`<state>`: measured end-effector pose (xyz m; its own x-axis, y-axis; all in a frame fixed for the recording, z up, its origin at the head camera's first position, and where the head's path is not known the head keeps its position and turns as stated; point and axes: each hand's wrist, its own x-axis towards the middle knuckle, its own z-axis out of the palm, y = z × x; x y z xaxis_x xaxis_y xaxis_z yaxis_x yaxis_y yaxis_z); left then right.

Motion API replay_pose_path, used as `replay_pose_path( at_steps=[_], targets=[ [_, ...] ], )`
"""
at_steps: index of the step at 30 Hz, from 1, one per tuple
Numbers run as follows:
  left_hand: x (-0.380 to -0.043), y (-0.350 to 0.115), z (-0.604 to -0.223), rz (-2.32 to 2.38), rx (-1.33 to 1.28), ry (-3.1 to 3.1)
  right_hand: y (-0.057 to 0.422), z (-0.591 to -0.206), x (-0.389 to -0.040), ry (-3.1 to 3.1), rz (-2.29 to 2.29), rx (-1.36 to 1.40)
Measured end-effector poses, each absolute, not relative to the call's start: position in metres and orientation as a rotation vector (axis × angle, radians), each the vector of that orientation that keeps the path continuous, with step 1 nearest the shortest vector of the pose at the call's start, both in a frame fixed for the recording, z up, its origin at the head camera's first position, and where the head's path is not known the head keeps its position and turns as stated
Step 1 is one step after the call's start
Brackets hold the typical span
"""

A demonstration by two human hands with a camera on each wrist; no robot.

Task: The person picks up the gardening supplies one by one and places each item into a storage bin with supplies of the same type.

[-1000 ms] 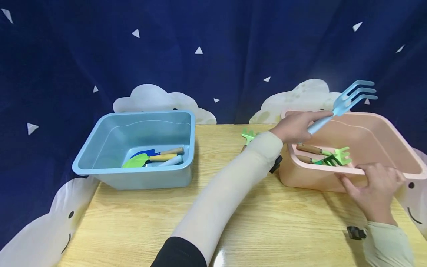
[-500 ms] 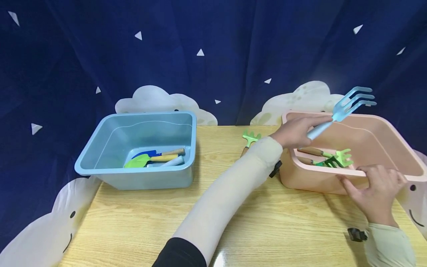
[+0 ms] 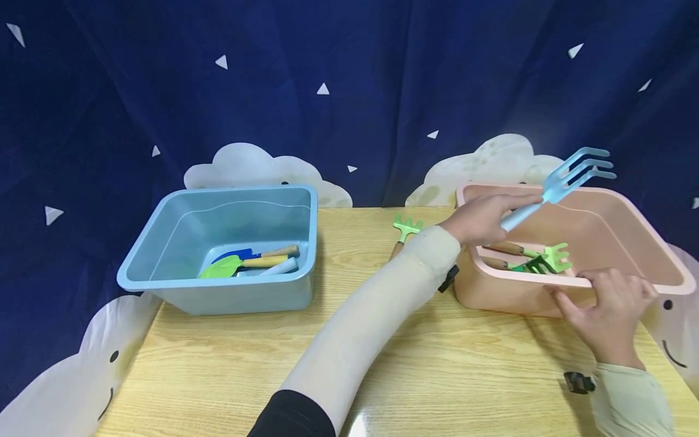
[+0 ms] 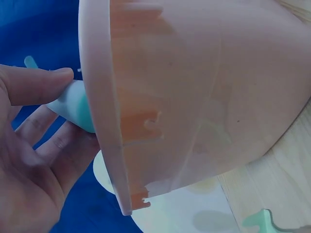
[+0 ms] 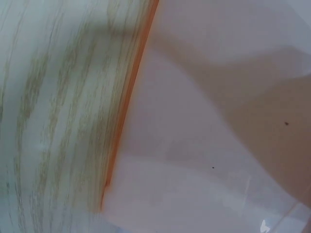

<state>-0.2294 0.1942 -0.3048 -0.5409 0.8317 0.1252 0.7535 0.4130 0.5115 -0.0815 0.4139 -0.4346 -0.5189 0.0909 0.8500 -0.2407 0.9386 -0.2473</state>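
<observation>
In the head view my left hand (image 3: pixel 488 220) grips the handle of a light blue hand fork (image 3: pixel 558 184), its tines tilted up to the right over the pink bin (image 3: pixel 633 227). The left wrist view shows the thumb and fingers around the handle (image 4: pixel 80 107), beside the bin's rim. My right hand (image 3: pixel 614 312) holds the bin's front rim, fingers over the edge and thumb outside. Inside that bin lie a light green rake (image 3: pixel 557 258) and a dark green rake (image 3: pixel 537 264), with wooden handles. The right wrist view shows just the bin's outer wall (image 5: pixel 194 126) and the table.
A blue bin (image 3: pixel 229 297) stands at the left, holding a blue trowel (image 3: pixel 235 254), a green trowel (image 3: pixel 221 267) and a light blue handle (image 3: pixel 283 266). Between the bins another light green rake (image 3: pixel 407 226) lies on the wooden table (image 3: pixel 235 370), partly behind my left arm.
The hand fork and my left hand have lowered slightly over the pink bin. My right hand keeps its hold on the rim. The whole head view has shifted a little.
</observation>
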Motion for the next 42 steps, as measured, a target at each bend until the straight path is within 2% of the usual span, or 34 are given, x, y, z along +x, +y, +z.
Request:
replay_pose_path(
  at_steps=[11, 17, 26, 42],
  targets=[
    [-0.232, 0.191, -0.302, 0.860, 1.473, 2.545, 0.411, -0.435, -0.082, -2.068, 0.420, 0.106],
    [-0.246, 0.173, -0.306, 0.975, 1.344, 2.732, 0.411, -0.431, -0.082, -2.118, 0.413, 0.081],
    [-0.282, 0.129, -0.338, 1.343, 0.941, 2.828, 0.412, -0.433, -0.082, -2.096, 0.420, 0.093],
    [-0.300, 0.084, -0.386, 1.275, 0.684, 2.849, 0.413, -0.434, -0.082, -2.100, 0.416, 0.086]
  ],
)
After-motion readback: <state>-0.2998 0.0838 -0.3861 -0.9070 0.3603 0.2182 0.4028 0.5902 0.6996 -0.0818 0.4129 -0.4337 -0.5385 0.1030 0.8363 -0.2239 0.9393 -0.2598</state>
